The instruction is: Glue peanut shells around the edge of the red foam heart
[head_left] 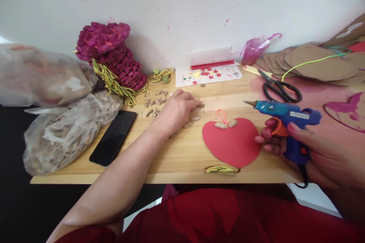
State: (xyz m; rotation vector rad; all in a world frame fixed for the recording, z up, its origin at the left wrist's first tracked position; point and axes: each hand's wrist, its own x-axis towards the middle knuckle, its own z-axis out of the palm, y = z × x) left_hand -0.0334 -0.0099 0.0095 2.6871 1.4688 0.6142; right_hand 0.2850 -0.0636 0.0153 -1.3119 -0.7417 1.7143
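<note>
To handle the peanut (202,105) well, a light fingertip touch seems best, with the glue gun (296,115) kept clear of the fingers. The left hand (177,107) has one fingertip against that peanut; whether its grip pinches cannot be told. The right hand's (316,146) grip is wrapped around the gun, beside the red heart (234,144) on the tabletop (176,161).

A phone (113,138) lies at eight o'clock from mid-view. A pink cup (253,52) sits at two, black scissors (275,81) near three.
</note>
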